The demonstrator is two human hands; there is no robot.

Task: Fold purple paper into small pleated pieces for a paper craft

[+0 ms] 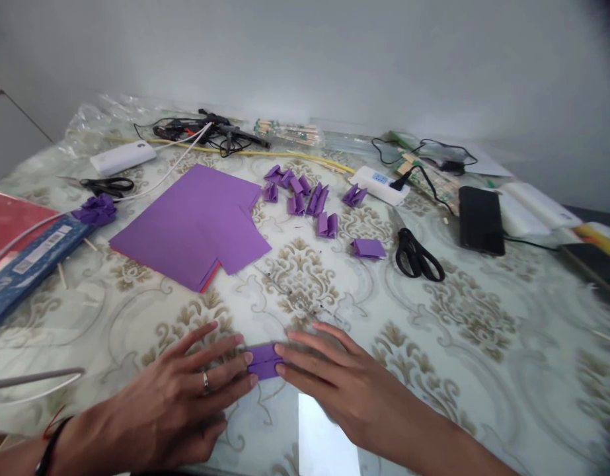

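Note:
A small folded purple paper piece (pixel 265 361) lies on the patterned table near the front edge. My left hand (pixel 186 396), a ring on one finger, lies flat with its fingertips pressing the piece's left side. From the right, my right hand (pixel 334 377) presses its fingertips on the other side. The fingers of both hands are stretched out. Farther back lie a stack of purple paper sheets (pixel 195 225) and several folded purple pieces (pixel 309 198), with one more folded piece (pixel 368 248) beside black scissors (pixel 416 254).
A second pair of scissors (pixel 106 185), a white power bank (pixel 122 157), a glue gun with cables (pixel 210 129), a power strip (pixel 379 184) and a black phone (pixel 480 219) lie along the back. A blue packet (pixel 32 261) and red paper (pixel 7 218) sit at the left.

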